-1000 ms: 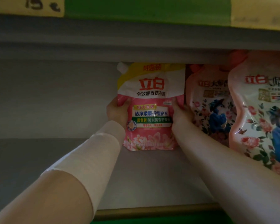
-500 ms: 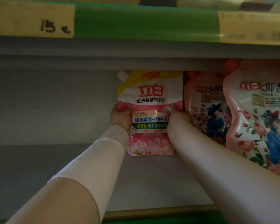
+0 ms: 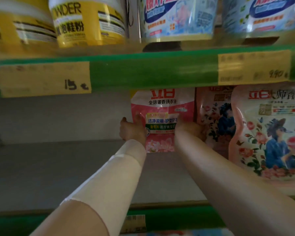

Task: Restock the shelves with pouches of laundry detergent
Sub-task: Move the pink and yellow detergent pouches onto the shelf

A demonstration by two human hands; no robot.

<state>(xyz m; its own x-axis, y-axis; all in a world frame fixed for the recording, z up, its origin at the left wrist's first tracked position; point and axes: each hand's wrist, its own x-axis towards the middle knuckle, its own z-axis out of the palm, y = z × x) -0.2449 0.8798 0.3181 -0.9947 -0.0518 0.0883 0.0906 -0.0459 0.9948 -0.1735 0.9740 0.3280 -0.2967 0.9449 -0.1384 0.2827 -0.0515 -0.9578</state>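
1. Here, dead centre of the frame, the pink pouch (image 3: 162,106) stands upright on the grey shelf (image 3: 58,167). Its top is hidden behind the green shelf edge (image 3: 152,68). You can read red "立白" on it, then "全效馨香洗衣液".
2. Your left hand (image 3: 131,131) is at the pouch's left edge, fingers lying fairly straight against it, thumb lifted clear. A white sleeve (image 3: 109,181) covers that forearm.
3. Your right hand (image 3: 189,130) sits at the pouch's right edge, close against the rear floral pouch (image 3: 213,116). It is blurred, so its grip cannot be told.
4. Right of frame: the nearer floral pouch (image 3: 269,133), also "立白", overlaps the rear one.
5. Yellow tags on the green edge: "15" tag (image 3: 44,79) at left, "9.90" tag (image 3: 254,67) at right.
6. Upper left: yellow tubs (image 3: 89,23), "POWDER" partly cut off. Upper right: blue-and-white pouches (image 3: 177,17), print blurred.
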